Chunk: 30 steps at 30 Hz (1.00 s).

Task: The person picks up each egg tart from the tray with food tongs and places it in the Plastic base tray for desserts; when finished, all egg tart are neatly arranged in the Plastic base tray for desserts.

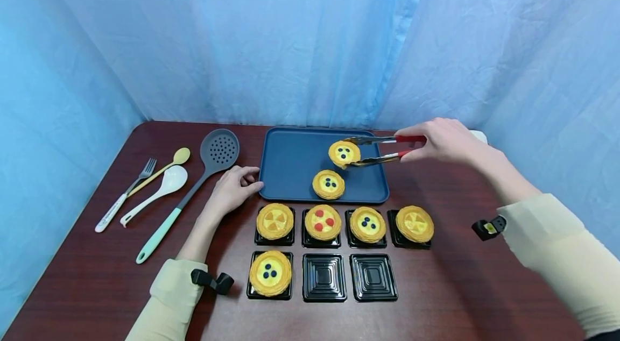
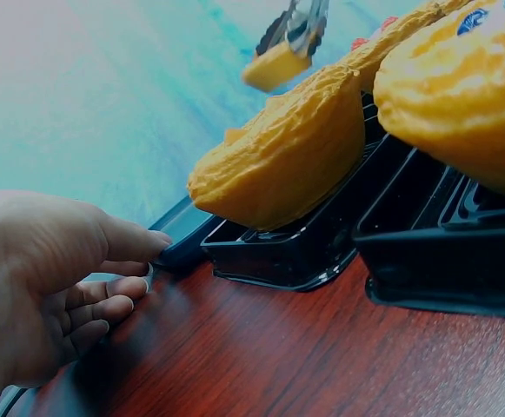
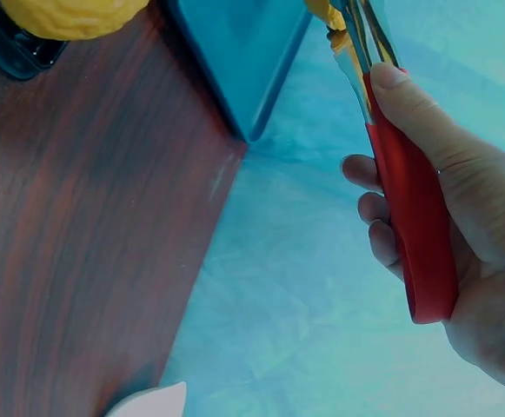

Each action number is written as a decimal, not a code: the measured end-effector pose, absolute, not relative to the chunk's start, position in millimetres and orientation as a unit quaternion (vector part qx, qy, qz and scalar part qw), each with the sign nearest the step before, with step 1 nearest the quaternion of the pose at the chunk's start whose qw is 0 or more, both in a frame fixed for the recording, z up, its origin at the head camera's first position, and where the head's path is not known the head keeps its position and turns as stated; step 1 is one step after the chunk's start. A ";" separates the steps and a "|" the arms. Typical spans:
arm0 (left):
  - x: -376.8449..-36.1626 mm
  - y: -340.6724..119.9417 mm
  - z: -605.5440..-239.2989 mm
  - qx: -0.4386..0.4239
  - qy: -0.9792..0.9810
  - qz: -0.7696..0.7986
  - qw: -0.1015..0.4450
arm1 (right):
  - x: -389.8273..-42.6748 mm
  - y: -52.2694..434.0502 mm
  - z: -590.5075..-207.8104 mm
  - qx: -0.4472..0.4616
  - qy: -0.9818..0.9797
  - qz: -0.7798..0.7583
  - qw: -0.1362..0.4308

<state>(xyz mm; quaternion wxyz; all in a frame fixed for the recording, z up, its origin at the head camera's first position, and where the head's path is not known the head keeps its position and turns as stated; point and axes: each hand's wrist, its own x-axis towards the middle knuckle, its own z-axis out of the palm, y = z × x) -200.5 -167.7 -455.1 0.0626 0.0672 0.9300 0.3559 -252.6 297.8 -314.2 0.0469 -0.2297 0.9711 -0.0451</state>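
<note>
My right hand (image 1: 438, 142) grips red-handled metal tongs (image 1: 387, 148), which pinch a yellow tart with dark dots (image 1: 344, 153) above the blue tray (image 1: 290, 166). A second tart (image 1: 328, 184) lies on the tray's front part. In the right wrist view my fingers wrap the tongs' red handle (image 3: 413, 234). My left hand (image 1: 234, 187) rests on the table with its fingertips touching the tray's left front corner (image 2: 178, 233). In front of the tray stand black square cups; five hold tarts (image 1: 274, 221), two are empty (image 1: 324, 276).
Left of the tray lie a grey slotted spoon with a green handle (image 1: 194, 187), a white spoon (image 1: 157, 191), a yellow spoon (image 1: 167, 165) and a fork (image 1: 127, 193). Blue curtains close in the brown table on three sides.
</note>
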 end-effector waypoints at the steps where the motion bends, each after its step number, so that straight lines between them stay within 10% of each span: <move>1: -200.7 -167.9 -455.3 0.068 0.930 0.356 0.062 | -249.3 297.7 -312.3 -0.232 0.971 -0.046 0.046; 30: -200.3 -173.8 -455.1 0.067 0.929 0.359 0.060 | -149.5 261.9 -319.1 -0.456 0.881 -0.098 0.075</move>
